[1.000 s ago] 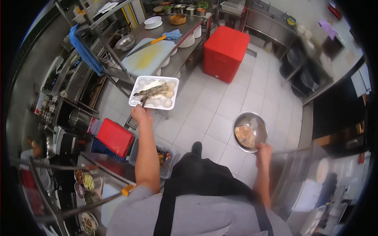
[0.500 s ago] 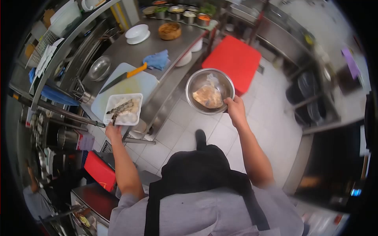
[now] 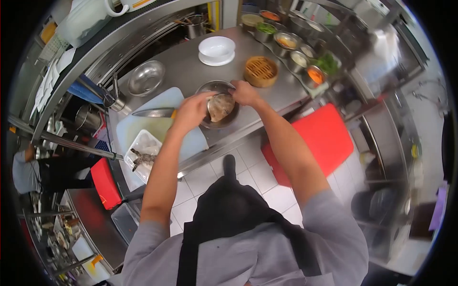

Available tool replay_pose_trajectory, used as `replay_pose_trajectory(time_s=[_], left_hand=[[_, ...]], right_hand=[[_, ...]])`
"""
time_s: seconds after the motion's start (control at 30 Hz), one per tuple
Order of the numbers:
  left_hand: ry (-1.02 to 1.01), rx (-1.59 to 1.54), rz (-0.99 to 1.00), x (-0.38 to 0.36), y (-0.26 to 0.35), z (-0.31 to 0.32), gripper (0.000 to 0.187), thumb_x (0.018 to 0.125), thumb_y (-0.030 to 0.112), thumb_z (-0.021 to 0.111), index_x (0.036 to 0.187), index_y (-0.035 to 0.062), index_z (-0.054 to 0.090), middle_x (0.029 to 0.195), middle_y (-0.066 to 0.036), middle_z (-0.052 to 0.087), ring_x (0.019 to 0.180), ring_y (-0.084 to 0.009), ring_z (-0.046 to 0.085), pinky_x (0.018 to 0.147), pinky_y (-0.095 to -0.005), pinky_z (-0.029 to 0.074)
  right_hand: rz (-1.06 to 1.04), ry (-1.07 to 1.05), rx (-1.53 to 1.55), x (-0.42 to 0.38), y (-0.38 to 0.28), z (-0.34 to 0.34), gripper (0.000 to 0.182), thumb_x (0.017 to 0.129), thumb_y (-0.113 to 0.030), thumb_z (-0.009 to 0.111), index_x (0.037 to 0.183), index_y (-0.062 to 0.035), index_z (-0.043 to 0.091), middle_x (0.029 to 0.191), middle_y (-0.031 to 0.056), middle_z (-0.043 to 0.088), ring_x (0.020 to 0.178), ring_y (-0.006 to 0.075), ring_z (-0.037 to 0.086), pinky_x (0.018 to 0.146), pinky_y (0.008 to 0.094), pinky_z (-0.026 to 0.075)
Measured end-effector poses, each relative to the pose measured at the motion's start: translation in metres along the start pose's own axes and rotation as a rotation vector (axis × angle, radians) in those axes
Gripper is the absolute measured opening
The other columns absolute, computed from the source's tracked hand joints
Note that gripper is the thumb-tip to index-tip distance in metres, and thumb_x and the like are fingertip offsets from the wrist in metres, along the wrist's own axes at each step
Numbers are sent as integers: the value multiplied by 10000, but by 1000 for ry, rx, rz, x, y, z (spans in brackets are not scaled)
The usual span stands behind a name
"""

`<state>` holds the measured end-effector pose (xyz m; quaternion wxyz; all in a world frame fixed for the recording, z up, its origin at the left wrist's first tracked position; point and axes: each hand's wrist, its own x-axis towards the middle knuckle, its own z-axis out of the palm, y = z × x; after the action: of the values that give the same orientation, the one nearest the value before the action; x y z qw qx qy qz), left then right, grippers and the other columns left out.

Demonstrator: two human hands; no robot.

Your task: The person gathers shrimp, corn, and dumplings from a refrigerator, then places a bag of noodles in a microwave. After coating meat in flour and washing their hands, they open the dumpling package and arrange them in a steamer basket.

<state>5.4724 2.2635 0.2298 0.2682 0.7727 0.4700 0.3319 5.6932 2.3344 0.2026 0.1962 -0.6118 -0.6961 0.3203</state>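
On the steel counter sits a round metal bowl [image 3: 214, 87] holding a clear plastic bag [image 3: 221, 107] of pale brownish food. My right hand [image 3: 244, 93] grips the bowl's far right rim. From the left, my left hand [image 3: 192, 113] reaches over the bowl, its fingers closed at the bag's upper edge; the fingertips are partly hidden. A white tray [image 3: 142, 139] with grey-striped shrimp and pale pieces rests over the near left corner of the cutting board [image 3: 193, 148]. The knife [image 3: 155, 112] lies on that board, its handle mostly behind my left hand.
Behind the bowl are a bamboo steamer [image 3: 261, 71] and white bowls [image 3: 216, 50]. Another metal bowl [image 3: 146, 77] is at the back left. Several ingredient containers [image 3: 286, 42] line the far right end. A red-topped box [image 3: 312, 143] stands beside the counter. Another person [image 3: 31, 171] is at far left.
The metal bowl has come from over the floor onto the counter. My left hand has let go of the shrimp tray and moved to the bag in the bowl. The view has turned.
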Motion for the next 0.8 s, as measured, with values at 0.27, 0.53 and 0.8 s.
replay_pose_trajectory(time_s=[0.27,0.53,0.8], left_hand=[[-559,513,-299,151,-97,77,266,830,83,509,974,-48,690,1087,-250,650,1063,-384,618,913,-450,492],[-354,499,-459,146,-122,134,255,815,41,542,1011,-24,690,1177,-296,600,1090,-372,615,938,-442,494],[-3,310,-630,139,-75,168,231,791,148,616,876,-64,650,1014,-324,634,967,-471,620,911,-462,492]], right_hand=[[-74,-2,-215,108,40,-9,264,900,-240,550,1015,-20,640,988,257,651,980,447,598,868,489,474],[-10,1,-119,145,81,1,279,933,-275,513,1063,-59,630,1042,243,651,1009,433,601,887,509,469],[-8,-57,-121,136,115,9,372,982,-316,423,1117,-15,594,1056,290,641,1023,464,601,895,527,467]])
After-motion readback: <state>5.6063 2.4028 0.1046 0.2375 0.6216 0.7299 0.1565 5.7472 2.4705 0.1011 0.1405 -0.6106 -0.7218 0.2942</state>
